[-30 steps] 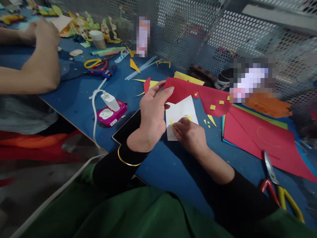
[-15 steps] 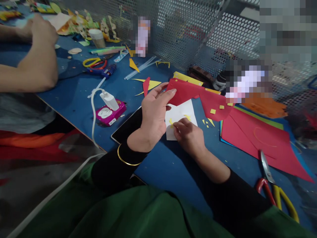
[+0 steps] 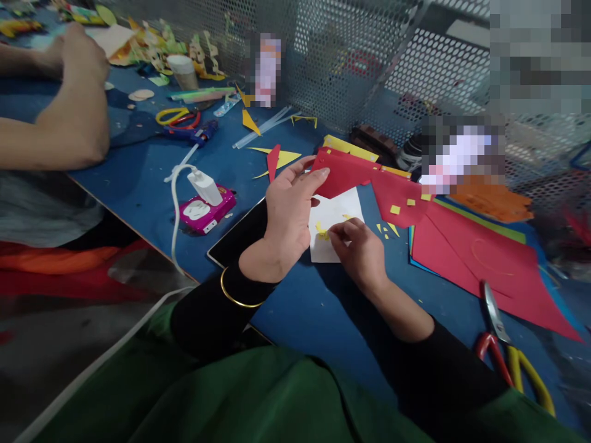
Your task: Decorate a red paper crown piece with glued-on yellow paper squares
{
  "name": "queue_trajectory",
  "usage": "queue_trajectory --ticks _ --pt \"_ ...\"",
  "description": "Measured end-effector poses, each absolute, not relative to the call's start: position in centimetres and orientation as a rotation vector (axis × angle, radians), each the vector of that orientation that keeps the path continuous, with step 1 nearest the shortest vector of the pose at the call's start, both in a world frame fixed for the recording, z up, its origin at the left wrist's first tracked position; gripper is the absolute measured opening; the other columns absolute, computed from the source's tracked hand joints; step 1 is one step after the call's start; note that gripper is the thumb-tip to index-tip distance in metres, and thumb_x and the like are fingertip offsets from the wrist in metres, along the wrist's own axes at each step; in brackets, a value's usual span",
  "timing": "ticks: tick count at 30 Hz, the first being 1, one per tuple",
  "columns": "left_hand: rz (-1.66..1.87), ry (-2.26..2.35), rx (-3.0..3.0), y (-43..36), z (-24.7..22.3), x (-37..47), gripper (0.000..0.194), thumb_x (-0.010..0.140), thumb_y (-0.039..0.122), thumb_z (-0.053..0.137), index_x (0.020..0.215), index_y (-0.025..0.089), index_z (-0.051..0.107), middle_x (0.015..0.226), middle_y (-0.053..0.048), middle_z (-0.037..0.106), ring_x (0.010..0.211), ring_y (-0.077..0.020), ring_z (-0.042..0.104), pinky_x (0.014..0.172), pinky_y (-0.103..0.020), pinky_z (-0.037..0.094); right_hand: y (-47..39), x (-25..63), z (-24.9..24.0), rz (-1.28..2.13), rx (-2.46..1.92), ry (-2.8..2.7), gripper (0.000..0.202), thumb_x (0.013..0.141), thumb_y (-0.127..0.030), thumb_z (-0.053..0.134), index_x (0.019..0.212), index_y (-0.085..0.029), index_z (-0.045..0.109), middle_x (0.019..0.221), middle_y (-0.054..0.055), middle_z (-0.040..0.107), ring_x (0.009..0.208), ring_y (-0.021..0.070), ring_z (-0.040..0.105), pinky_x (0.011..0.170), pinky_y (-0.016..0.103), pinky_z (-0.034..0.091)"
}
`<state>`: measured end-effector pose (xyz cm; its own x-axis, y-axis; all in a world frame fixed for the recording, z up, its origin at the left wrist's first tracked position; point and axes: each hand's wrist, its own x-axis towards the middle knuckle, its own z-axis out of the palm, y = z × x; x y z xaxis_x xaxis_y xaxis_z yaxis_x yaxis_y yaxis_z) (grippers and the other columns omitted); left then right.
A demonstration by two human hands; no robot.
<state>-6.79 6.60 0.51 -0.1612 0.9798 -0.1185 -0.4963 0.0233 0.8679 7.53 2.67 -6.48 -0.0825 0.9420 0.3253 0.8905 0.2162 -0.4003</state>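
My left hand (image 3: 290,215) has its thumb and fingers closed on the left end of a cut red paper piece (image 3: 346,169), which carries several small yellow squares. Below that piece lies a white sheet (image 3: 323,252) with small yellow paper scraps (image 3: 322,231) on it. My right hand (image 3: 362,255) is over the sheet's right part, thumb and fingertips pinched together beside the scraps. Whatever is in that pinch, if anything, is too small to make out. Tiny yellow offcuts (image 3: 386,231) lie on the blue table to the right of this hand.
Scissors (image 3: 498,332) lie at right, by stacked coloured paper (image 3: 494,252). At left are a purple power socket (image 3: 210,212) with a white plug and cable, a dark flat tablet-like object (image 3: 242,231) and a blue glue gun (image 3: 198,132). Another person's arm (image 3: 69,123) rests far left.
My right hand has shifted slightly right, away from the yellow scraps, which now show more fully on the white sheet. My left hand keeps its hold on the red paper.
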Motion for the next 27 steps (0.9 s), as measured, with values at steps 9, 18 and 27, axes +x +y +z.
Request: queue_trajectory --ticks 9,18,27 --pt "1.497 0.971 0.672 6.6 0.5 -6.8 0.025 0.08 0.02 0.073 0.105 0.02 0.072 0.096 -0.004 0.077 0.087 -0.0173 0.071 0.064 -0.024 0.046 2.6 7.8 -6.1 0.138 -1.637 -1.973 0.021 0.094 -0.028 0.054 0.093 -0.023 0.074 0.096 0.005 0.072 0.078 0.017 0.067 0.065 0.029 0.047" --pt "1.508 0.93 0.686 6.3 0.5 -6.9 0.025 0.079 0.022 0.075 0.103 0.02 0.071 0.098 -0.005 0.077 0.086 -0.0171 0.07 0.064 -0.024 0.046 1.5 9.9 -5.7 -0.048 -1.574 -2.06 0.02 0.097 -0.027 0.055 0.096 -0.022 0.075 0.094 0.005 0.074 0.082 0.0197 0.069 0.067 0.03 0.048" --pt "1.514 0.91 0.68 6.3 0.4 -6.9 0.023 0.078 0.02 0.075 0.101 0.019 0.07 0.094 -0.002 0.076 0.079 -0.0137 0.068 0.061 -0.023 0.045 0.8 9.4 -6.5 -0.258 -1.387 -2.263 0.026 0.101 -0.028 0.054 0.091 -0.019 0.077 0.086 0.007 0.075 0.074 0.0191 0.065 0.07 0.033 0.045"
